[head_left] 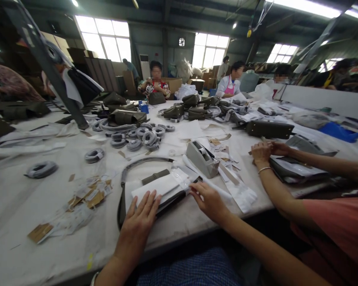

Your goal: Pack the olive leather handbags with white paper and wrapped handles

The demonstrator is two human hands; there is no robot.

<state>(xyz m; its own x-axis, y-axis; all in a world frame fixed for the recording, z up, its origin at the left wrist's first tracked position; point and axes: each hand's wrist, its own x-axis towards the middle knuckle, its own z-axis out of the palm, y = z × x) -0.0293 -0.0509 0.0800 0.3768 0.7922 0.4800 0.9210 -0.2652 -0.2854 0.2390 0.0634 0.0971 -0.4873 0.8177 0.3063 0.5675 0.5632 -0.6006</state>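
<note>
A dark handbag (121, 204) lies on the table in front of me, its curved strap (146, 160) stretched out behind it. White paper (155, 190) covers much of the bag. My left hand (137, 222) rests flat on the paper and the bag, fingers extended. At the bag's right end, my right hand (207, 198) has thumb and fingers pinched at the end of a shiny strip of clear tape (181, 178) that lies across the paper. Just behind my right hand stands a grey tape dispenser (203, 159).
On the left lie tags in clear bags (91, 194) and loose wrapped coils (41, 169). More coils (149, 138) and dark bags (191, 107) cover the table's far side. At right, a co-worker's hands (262, 153) work beside another bag (298, 169). A metal post (53, 67) rises at left.
</note>
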